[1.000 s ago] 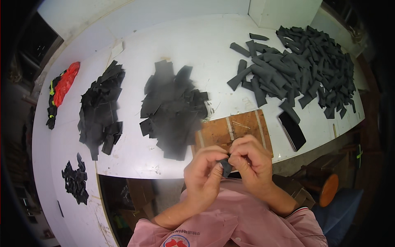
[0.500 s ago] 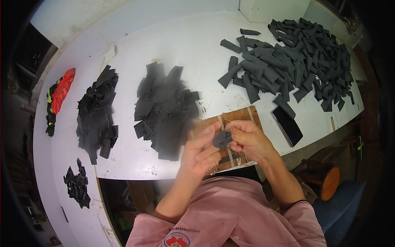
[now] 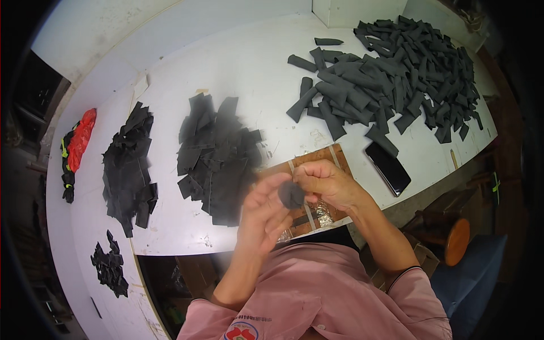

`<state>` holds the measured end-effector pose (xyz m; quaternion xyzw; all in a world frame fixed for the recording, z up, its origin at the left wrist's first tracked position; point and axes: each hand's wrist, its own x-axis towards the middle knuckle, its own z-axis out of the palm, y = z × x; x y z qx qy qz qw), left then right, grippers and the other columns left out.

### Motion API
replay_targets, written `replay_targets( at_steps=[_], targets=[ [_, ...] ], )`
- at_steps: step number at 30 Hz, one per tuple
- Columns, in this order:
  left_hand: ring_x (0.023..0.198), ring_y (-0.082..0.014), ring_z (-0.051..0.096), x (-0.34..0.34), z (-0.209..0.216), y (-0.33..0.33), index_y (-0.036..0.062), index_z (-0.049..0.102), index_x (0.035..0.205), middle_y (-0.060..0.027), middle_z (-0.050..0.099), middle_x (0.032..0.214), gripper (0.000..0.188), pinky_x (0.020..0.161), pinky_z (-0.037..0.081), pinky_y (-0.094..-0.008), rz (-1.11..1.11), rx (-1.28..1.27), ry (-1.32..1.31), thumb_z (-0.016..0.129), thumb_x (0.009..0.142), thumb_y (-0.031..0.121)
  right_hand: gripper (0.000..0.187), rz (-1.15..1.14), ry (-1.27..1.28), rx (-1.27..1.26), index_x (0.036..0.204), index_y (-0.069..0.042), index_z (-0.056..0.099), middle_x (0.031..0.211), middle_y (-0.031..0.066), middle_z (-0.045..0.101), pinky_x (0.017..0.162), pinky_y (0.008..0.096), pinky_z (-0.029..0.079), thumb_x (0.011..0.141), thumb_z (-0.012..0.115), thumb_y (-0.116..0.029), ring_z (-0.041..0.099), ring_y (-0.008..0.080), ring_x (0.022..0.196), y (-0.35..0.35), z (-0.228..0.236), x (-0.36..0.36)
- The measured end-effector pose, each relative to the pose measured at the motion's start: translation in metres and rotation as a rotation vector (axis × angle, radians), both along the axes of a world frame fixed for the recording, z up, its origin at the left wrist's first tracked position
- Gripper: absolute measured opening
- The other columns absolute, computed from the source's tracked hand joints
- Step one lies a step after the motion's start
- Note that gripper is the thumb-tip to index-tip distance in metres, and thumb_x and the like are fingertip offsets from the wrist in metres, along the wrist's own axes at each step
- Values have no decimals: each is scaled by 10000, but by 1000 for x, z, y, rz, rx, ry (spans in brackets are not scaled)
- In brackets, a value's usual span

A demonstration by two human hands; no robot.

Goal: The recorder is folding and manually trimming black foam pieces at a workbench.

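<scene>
Between my two hands is a small dark grey fabric piece [image 3: 292,195], its rounded end turned up toward me. My left hand [image 3: 263,212] holds it from the left with thumb and fingers, a little smeared by motion. From the right, my right hand [image 3: 328,184] pinches its edge between thumb and fingers. Both hands are above a brown wooden board [image 3: 340,158] at the table's front edge. Just left of them lies a heap of flat dark fabric pieces [image 3: 218,164].
A big pile of dark fabric tubes [image 3: 391,79] covers the back right. A phone [image 3: 388,170] lies near the right edge. Further left are another heap of dark cut pieces [image 3: 127,175], a small heap of scraps [image 3: 109,266] and a red plastic bag [image 3: 82,139]. A wooden stool [image 3: 455,242] stands lower right.
Both hands have moved slightly left in the picture with the fabric piece, whose rounded end now shows more fully. The table also appears shifted a little as the view turned.
</scene>
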<state>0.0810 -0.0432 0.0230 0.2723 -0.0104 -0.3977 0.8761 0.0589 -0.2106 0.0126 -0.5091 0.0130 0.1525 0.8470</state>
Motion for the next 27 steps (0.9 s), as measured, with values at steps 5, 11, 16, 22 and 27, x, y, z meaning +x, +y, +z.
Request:
replay_targets(
  at_steps=[5,11,16,22,27],
  targets=[
    [374,-20,333,-18,32,-7,-19,427,1100,-95,604,797,343,352,253,-151,220,293,-503,567,790,25,203,158,-219,-145,673,-74,490,600,-68,408,488,181,289,837,528,-187,355,30,548,-5,19,17],
    [505,-33,419,-15,0,-4,2,439,1123,-58,591,838,352,435,310,-153,148,425,-316,573,808,83,203,67,-74,-162,723,-50,519,667,-40,468,494,161,349,863,507,-197,423,26,557,0,-36,1],
    [821,-121,505,0,10,-6,-20,566,1003,-98,524,1038,229,686,407,-221,484,833,-1320,575,803,92,138,-105,-147,-422,751,-41,548,630,-22,491,535,212,361,817,525,-159,449,73,580,5,-13,-3],
    [808,-165,519,-8,12,-8,-27,568,820,-115,573,874,100,760,397,-272,559,436,-795,592,786,64,169,-481,-824,-1068,721,-28,552,673,73,542,532,276,416,710,604,-189,537,194,684,12,41,-12],
    [838,-169,521,-12,-15,-5,-17,556,832,-107,561,925,58,769,407,-291,477,445,-675,567,781,10,225,-216,-903,-1418,626,-22,486,600,73,443,500,340,391,677,629,-189,477,239,598,3,4,-17]
  ],
)
